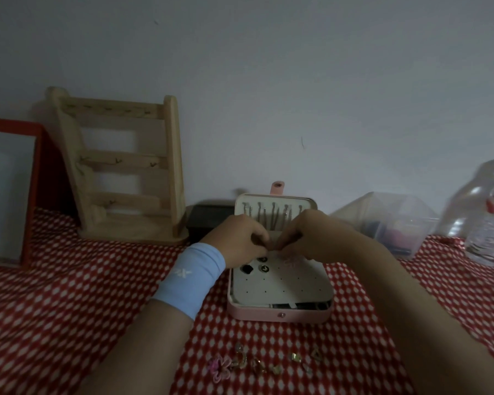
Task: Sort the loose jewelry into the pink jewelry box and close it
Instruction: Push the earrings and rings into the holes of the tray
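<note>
Left hand (236,238) and right hand (311,238) meet fingertip to fingertip, fingers curled. Whether they pinch anything, I cannot tell. Right under them sits the open rectangular pink jewelry box (254,313), its cream perforated panel (280,286) carrying dark studs (247,269). The loose gold jewelry (257,363) lies nearer the person, on the red-checked table (69,295).

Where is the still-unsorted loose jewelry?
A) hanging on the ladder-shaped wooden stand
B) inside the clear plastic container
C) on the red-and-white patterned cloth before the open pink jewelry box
C: small gold pieces lie on the red-and-white patterned cloth, on the camera side of the open pink jewelry box.
</note>
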Tool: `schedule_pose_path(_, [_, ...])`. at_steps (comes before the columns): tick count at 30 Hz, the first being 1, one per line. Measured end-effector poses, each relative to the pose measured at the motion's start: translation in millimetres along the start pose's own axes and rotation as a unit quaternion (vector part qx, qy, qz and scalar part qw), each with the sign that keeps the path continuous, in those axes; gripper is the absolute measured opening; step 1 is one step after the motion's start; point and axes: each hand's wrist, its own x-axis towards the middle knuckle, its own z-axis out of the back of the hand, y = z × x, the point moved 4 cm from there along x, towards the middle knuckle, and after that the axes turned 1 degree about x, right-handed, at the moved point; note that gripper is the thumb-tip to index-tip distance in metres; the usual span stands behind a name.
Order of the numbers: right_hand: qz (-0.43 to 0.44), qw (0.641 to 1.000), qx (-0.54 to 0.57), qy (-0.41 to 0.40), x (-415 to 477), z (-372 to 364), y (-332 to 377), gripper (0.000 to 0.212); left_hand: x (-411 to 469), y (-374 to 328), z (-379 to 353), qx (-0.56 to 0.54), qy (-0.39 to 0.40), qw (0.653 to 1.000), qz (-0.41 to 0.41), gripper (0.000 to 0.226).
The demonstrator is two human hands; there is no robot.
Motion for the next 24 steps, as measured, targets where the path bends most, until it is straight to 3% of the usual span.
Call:
schedule_pose_path(7, [0.001,1.000,-0.010,0.004,3.1,-1.9,1.1,0.015,0.6,0.4,-1.3,0.020,0.009,1.000,-0.006,0.016])
schedule_pose_path(13, [0.019,0.997,0.071,0.008,4.6,-6.6,-3.0,0.013,0.3,0.8,-0.1,0.016,0.000,1.000,-0.009,0.014])
schedule_pose_path(24, [-0.002,0.999,0.042,0.020,2.5,-3.9,-6.5,0.015,0.1,0.6,-0.7,0.014,0.008,1.000,-0.006,0.014])
